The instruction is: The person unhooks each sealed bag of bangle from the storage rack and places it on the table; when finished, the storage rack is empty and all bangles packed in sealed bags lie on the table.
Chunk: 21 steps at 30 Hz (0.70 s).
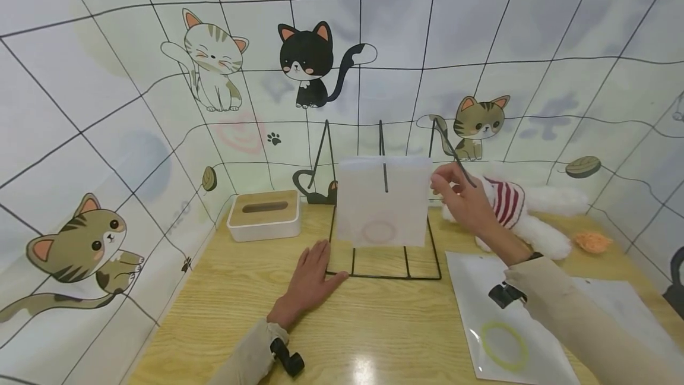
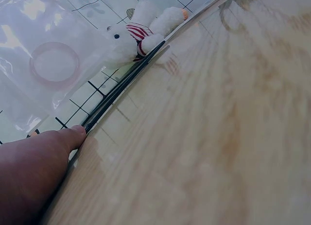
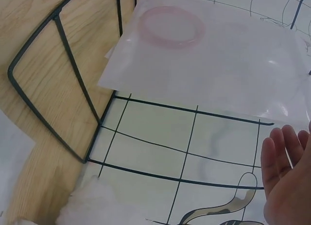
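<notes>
A black wire rack (image 1: 439, 260) with three upright hooks stands on the table. From its middle hook hangs a translucent white plastic bag (image 1: 382, 207) with a pink ring (image 1: 378, 232) showing low on it. My right hand (image 1: 464, 198) is raised at the bag's upper right side, by the right hook. In the right wrist view its fingers (image 3: 294, 142) are loosely extended beside the bag, holding nothing. My left hand (image 1: 309, 281) rests on the table at the rack's front left corner, its thumb (image 2: 73, 135) right at the base wire.
A second clear bag with a yellow ring (image 1: 503, 346) lies flat at the right front, beside another pale sheet (image 1: 614, 302). Behind are a white plush toy in a striped top (image 1: 507, 204) and an orange tuft (image 1: 593, 242). A tissue box (image 1: 264, 227) stands left.
</notes>
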### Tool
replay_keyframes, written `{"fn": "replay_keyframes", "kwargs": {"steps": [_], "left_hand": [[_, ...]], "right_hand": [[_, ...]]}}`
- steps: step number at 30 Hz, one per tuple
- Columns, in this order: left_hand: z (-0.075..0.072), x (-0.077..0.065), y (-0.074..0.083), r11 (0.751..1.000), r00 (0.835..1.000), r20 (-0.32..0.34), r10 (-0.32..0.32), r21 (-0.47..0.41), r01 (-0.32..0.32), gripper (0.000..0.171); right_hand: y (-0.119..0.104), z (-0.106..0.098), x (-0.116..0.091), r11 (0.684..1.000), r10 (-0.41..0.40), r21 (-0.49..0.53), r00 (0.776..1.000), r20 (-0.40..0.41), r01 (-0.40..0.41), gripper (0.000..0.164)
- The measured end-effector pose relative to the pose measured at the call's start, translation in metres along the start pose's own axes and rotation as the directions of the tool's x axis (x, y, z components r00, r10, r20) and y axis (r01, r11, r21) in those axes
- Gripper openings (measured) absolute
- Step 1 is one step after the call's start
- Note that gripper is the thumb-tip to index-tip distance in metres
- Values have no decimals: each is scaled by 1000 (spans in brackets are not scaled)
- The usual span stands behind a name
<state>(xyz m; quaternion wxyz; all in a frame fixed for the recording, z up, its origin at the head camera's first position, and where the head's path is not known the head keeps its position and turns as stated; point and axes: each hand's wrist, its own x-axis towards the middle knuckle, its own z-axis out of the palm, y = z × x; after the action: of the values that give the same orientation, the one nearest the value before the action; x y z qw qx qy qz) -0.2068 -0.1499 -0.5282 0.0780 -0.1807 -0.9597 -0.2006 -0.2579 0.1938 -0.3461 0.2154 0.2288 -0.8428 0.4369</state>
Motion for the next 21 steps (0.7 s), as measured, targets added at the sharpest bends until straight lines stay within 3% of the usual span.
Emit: {"fn": "replay_keyframes", "kwargs": {"steps": [4,10,16,21], "left_hand": [[-1,0,0,1000,1000,4,-1,9,1,87],[-1,0,1,1000,1000,12,-7,0,7,88],[-2,1,2,1000,999,31,-21,-1,21,88],[-3,1,3,1000,1000,11,-13,2,13,87]], "right_hand": [[-7,1,3,999,27,-24,1000,8,-26,20],[-16,0,5,988,132,-94,989,62,-126,30],[-20,0,6,984,157,-107,982,109,-146,33],[-22,0,6,985,151,-100,981,120,-139,33]]}}
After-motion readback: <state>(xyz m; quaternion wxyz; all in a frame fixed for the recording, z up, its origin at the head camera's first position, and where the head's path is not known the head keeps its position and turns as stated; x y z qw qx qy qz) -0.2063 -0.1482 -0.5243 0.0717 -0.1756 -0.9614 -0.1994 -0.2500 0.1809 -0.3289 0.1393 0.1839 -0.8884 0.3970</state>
